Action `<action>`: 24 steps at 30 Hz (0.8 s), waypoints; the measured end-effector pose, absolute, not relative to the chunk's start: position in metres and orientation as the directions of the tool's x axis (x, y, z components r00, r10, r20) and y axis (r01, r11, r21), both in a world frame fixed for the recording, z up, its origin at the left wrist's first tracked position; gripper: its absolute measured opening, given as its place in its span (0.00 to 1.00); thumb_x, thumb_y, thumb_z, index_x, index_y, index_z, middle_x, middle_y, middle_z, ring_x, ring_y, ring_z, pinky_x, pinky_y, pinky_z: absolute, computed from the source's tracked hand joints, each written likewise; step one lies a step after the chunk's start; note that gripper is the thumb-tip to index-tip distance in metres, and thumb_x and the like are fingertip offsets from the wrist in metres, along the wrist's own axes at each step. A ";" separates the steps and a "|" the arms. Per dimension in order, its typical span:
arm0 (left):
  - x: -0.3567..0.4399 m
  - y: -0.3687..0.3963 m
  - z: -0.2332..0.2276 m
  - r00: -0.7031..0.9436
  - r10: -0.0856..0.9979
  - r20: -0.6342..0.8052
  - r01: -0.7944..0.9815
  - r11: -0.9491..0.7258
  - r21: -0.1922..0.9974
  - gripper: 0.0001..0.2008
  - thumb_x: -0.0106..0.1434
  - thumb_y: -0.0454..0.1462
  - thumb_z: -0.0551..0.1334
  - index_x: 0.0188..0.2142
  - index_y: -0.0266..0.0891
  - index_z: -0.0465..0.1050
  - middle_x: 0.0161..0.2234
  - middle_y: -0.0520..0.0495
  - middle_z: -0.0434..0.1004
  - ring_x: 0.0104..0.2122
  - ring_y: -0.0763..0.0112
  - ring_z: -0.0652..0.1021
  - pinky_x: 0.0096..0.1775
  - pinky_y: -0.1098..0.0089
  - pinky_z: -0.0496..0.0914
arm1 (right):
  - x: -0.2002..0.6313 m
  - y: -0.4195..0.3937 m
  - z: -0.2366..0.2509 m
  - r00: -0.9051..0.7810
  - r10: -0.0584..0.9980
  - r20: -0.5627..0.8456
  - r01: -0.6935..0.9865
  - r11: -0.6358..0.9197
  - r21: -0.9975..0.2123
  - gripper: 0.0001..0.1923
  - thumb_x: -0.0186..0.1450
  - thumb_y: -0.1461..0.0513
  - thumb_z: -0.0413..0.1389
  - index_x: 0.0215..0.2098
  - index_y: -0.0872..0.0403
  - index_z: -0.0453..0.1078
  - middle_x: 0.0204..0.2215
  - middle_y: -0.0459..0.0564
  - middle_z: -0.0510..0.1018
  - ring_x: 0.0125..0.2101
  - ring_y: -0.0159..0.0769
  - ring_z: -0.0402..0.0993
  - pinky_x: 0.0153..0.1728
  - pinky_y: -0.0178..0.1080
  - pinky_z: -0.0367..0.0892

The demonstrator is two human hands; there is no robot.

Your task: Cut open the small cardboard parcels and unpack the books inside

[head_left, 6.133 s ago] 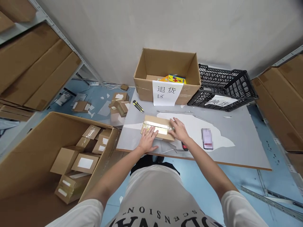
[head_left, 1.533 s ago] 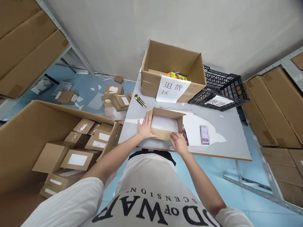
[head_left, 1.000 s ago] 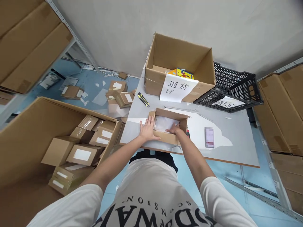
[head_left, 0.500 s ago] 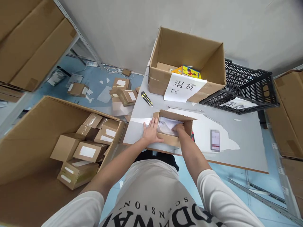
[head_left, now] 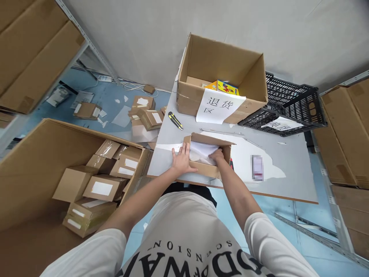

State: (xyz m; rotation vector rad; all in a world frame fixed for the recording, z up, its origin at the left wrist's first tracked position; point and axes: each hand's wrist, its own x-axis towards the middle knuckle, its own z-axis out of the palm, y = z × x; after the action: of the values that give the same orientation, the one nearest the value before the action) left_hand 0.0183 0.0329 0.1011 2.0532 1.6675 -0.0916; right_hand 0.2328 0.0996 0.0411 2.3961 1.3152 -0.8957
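Observation:
A small open cardboard box (head_left: 206,169) sits near the front edge of the grey table. Inside it lies a white wrapped item (head_left: 201,150), soft-looking like thin film or paper; what it covers is hidden. My left hand (head_left: 182,161) is flat with spread fingers against the box's left side. From the right, my right hand (head_left: 216,154) reaches into the box, its fingers closed on the white wrapping and the fingertips partly hidden. Behind the box's right side, a red tool handle (head_left: 231,164) shows in part.
A yellow-black utility knife (head_left: 175,121) lies behind the box. At the back stand a large labelled carton (head_left: 184,96) and a black crate (head_left: 313,109). A large carton (head_left: 25,154) at left holds several small parcels. Right of the box lies a blurred-out object (head_left: 257,168).
The right hand stays inside the box and the white wrapping has shifted and flattened slightly. The left hand keeps its place at the box. The whole view has drifted slightly.

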 end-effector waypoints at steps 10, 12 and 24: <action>0.028 0.033 0.101 0.210 0.920 -0.331 0.932 -0.086 0.353 0.67 0.39 0.60 0.63 0.65 0.32 0.26 0.65 0.31 0.34 0.62 0.43 0.49 0.58 0.41 0.35 | 0.237 0.087 0.088 0.237 0.795 -0.559 0.887 -0.411 -0.209 0.21 0.60 0.55 0.56 0.49 0.55 0.64 0.48 0.58 0.73 0.50 0.46 0.69 0.47 0.41 0.63; 0.029 0.032 0.101 0.203 0.923 -0.326 0.930 -0.077 0.360 0.66 0.39 0.60 0.63 0.65 0.32 0.27 0.65 0.31 0.35 0.62 0.42 0.50 0.57 0.41 0.34 | 0.235 0.080 0.095 0.138 0.849 -0.510 0.903 -0.320 -0.287 0.17 0.62 0.57 0.53 0.48 0.55 0.64 0.45 0.57 0.75 0.48 0.46 0.70 0.46 0.40 0.63; 0.028 0.033 0.102 0.174 0.920 -0.351 0.918 -0.022 0.396 0.67 0.37 0.59 0.65 0.65 0.30 0.29 0.64 0.26 0.39 0.62 0.41 0.50 0.56 0.39 0.32 | 0.249 0.052 0.143 -0.241 0.957 -0.163 0.869 0.138 -0.475 0.10 0.65 0.62 0.46 0.41 0.51 0.66 0.34 0.51 0.75 0.37 0.42 0.72 0.38 0.39 0.62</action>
State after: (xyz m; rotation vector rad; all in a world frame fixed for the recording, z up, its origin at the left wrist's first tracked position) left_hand 0.0276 0.0326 0.1025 1.9214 1.7277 0.0057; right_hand 0.2492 0.0518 0.1428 2.0322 2.4976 -0.8132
